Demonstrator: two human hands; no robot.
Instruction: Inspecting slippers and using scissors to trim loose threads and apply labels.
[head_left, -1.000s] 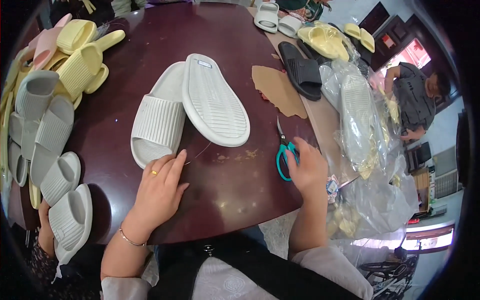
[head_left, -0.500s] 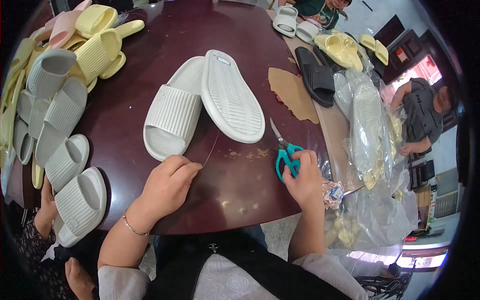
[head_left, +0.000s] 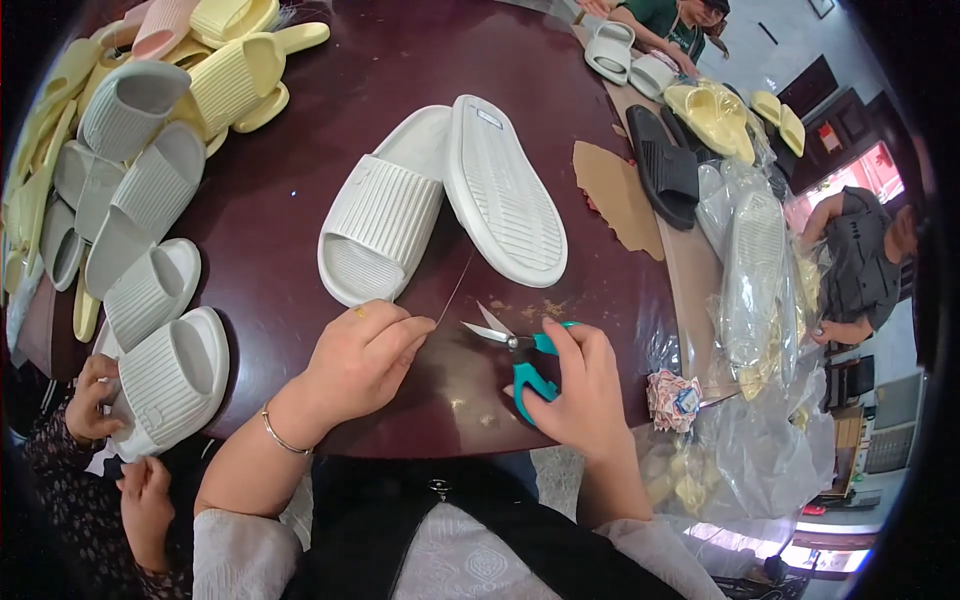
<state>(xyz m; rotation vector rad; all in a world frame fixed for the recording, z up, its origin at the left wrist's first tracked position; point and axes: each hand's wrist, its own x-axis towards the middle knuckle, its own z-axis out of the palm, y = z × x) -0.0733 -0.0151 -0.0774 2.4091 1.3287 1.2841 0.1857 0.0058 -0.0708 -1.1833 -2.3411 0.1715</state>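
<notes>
Two pale grey slide slippers lie in the middle of the dark red table. The left slipper rests strap up, while the other slipper leans on it with its ribbed sole facing up. My left hand pinches a thin thread that runs taut up to the lower edge of the sole-up slipper. In my right hand is a pair of scissors with teal handles. Their blades are spread and point left, close to the thread but apart from it.
Grey, yellow and pink slippers pile up on the left, beside another person's hands. A torn cardboard piece, a black slipper and plastic-wrapped slippers line the right side. Two more people sit beyond.
My right hand has swung the scissors from pointing away to pointing left, with the blades now spread near the thread. The left hand keeps its pinch. The whole view has shifted slightly.
</notes>
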